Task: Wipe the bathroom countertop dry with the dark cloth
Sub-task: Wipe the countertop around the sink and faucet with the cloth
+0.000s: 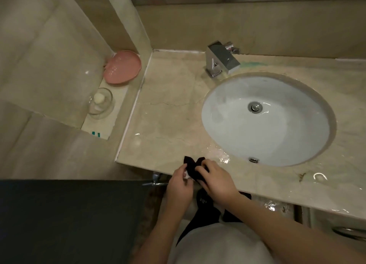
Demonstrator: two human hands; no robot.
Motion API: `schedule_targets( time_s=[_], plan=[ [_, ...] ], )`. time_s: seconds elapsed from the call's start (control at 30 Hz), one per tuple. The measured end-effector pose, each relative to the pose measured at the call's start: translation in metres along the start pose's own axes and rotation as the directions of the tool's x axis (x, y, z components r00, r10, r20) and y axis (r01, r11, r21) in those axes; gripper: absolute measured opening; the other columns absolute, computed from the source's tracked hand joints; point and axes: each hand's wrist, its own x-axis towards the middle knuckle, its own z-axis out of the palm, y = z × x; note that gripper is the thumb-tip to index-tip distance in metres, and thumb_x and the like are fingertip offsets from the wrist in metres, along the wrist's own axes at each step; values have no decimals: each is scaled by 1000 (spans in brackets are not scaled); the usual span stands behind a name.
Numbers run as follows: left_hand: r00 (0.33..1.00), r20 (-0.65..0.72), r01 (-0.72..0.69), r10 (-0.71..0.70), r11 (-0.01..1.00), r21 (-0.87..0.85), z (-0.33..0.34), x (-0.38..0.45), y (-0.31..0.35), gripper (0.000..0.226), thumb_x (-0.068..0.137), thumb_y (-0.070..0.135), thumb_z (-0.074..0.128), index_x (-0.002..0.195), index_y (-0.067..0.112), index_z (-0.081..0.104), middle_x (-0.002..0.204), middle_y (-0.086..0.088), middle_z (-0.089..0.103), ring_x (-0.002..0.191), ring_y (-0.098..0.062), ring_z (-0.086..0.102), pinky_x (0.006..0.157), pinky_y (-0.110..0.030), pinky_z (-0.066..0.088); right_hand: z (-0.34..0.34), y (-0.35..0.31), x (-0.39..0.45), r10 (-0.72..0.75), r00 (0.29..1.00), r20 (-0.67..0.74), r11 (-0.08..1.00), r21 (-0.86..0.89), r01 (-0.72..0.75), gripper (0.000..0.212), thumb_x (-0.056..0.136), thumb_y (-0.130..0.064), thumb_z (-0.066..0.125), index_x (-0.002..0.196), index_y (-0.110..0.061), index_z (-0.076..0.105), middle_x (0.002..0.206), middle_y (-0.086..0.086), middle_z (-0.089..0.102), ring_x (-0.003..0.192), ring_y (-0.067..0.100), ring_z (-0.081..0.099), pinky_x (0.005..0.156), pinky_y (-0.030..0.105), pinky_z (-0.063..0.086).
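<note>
- The beige marble-look stone countertop (170, 113) fills most of the view, with wet glints in front of the basin and along its near edge toward the right; none of that water looks wiped yet, so the drying seems to be just beginning.
- The oval pale-blue ceramic sink basin (277, 133) is set under the counter, holding only a chrome drain plug (255, 107) and a film of water.
- The square chrome faucet (220, 58) stands behind the basin's rim, spout aimed into the bowl.
- The pink shell-shaped plastic dish (122, 67) sits on a lower side ledge, left of the counter, out of the wiping path; I cannot tell whether anything is in it.
- The clear glass soap dish (100, 103) sits just in front of it, holding a small whitish soap bar (99, 98).
- The right hand (214, 177) grips the small dark cloth (195, 167), fingers curled over it.
- The left hand (179, 181) pinches the cloth's other side; likely they are bunching it into a pad.
- The cloth sits at the near-left counter edge, just beside the puddle.
</note>
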Motion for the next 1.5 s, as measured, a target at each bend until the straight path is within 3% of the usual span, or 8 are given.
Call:
schedule_targets(
  time_s=[0.1,0.4,0.6,0.8,1.1,1.27,1.37,1.5],
  plan=[
    [1000,17,-11,12,1000,-20,-7,1,-4,44,98,9,56,140,18,55,121,-2,63,110,-16,59,93,-22,45,-8,25,6,-39,999,-4,996,-76,38,31,83,-27,74,110,-17,64,104,6,57,83,29,60,56,33,49],
    [978,180,-95,110,991,-92,-3,5,-14,31,98,9,53,121,25,67,114,13,66,106,1,61,97,-19,49,-88,108,9,431,872,-231,886,-72,-457,30,99,-23,59,125,-8,59,123,14,51,109,34,54,68,40,52],
    [942,282,-160,179,983,-88,25,4,17,32,98,12,50,123,26,65,108,17,65,100,0,61,85,-6,44,-105,74,-57,169,953,-252,975,-98,-199,33,90,-22,70,122,-18,59,116,6,53,98,29,60,72,37,55],
    [905,373,-222,205,975,1,48,1,41,38,98,18,52,134,30,55,108,13,65,99,-2,60,89,-19,48,-69,86,-88,-112,988,104,970,-206,131,40,85,-24,76,120,-23,57,114,2,54,92,21,58,71,29,52],
    [939,315,-160,135,986,54,60,-16,56,35,96,11,53,128,23,62,108,9,64,98,-6,61,92,-20,50,-104,154,-39,159,985,-69,961,-219,-170,31,86,-19,77,114,-11,67,109,12,60,93,34,63,65,35,51],
    [920,354,-209,166,974,87,81,-22,84,33,95,9,53,122,22,67,108,9,67,99,-4,60,89,-14,46,-134,155,-56,442,860,-255,897,113,-427,29,97,-24,64,123,-11,61,119,5,53,101,17,53,74,32,48],
    [903,364,-280,227,955,101,98,-20,103,34,97,11,52,127,21,64,120,9,65,108,-4,58,101,-22,45,-163,161,-103,596,700,-393,803,277,-528,28,97,-23,64,123,-11,60,120,4,50,100,15,54,83,30,45],
    [827,391,-501,404,844,189,123,-12,118,40,100,12,49,139,18,56,143,6,53,132,-10,44,110,-15,26,-200,198,-192,777,457,-434,606,318,-729,33,99,-23,60,126,-6,54,129,14,47,108,31,56,92,38,45]
  ],
)
